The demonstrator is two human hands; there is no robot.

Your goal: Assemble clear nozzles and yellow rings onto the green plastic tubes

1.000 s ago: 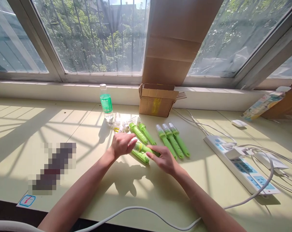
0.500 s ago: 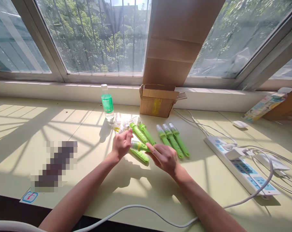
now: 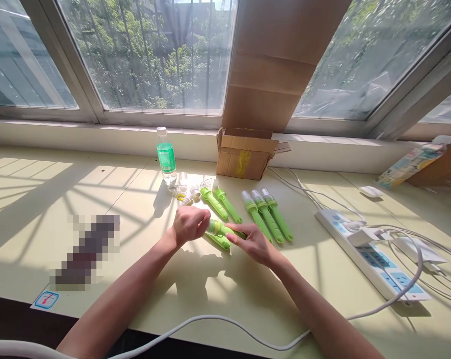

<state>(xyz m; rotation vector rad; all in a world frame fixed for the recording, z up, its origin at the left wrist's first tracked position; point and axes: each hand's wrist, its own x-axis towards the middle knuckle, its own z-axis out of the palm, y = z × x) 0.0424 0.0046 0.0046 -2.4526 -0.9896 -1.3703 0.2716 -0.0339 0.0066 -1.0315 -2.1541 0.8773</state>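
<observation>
Between my hands is a green-handled stick (image 3: 221,229) with a clear ribbed cap end. My left hand (image 3: 190,223) is closed round the clear end and hides most of it. The green handle lies in the fingers and thumb of my right hand (image 3: 254,243). Just below, another green handle (image 3: 221,242) lies on the table, partly covered. Beyond my hands lie two more green handles (image 3: 215,204), with clear plastic pieces (image 3: 182,180) and small white parts (image 3: 194,192) beside them. To the right, three green sticks with clear caps (image 3: 264,214) lie side by side.
A water bottle (image 3: 167,158) and an open cardboard box (image 3: 244,155) stand by the window. At right are a power strip (image 3: 371,259) with plugs and cables, and a leaning bottle (image 3: 415,162). A white cable (image 3: 210,317) crosses the front edge. A blurred dark patch (image 3: 86,252) is at left.
My left hand has turned over at the stick's clear end, its back now facing up more. My right hand has shifted its fingers on the handle, with the thumb now showing below it.
</observation>
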